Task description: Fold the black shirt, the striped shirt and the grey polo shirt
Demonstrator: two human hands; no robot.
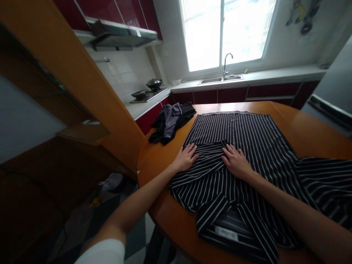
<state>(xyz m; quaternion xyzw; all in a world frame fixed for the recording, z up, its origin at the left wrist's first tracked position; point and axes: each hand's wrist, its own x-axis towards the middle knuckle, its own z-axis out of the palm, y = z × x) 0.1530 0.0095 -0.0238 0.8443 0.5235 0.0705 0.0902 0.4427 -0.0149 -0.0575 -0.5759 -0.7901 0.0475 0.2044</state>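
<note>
A black shirt with white stripes (255,143) lies spread on the wooden table, its collar toward me and its hem at the far side. One sleeve (207,159) is folded inward across the shirt's body, while the other sleeve (327,179) stretches out to the right. My left hand (185,157) rests with spread fingers on the folded sleeve near the shirt's left edge. Flat near that sleeve's cuff end lies my right hand (235,160), fingers apart. A pale label (226,233) shows inside the collar.
A dark, crumpled garment with grey parts (173,121) lies at the far left of the orange-brown table (154,165). Behind are a sink (220,79), a stove with pans (150,93) and a counter. A wooden partition (90,80) stands at the left.
</note>
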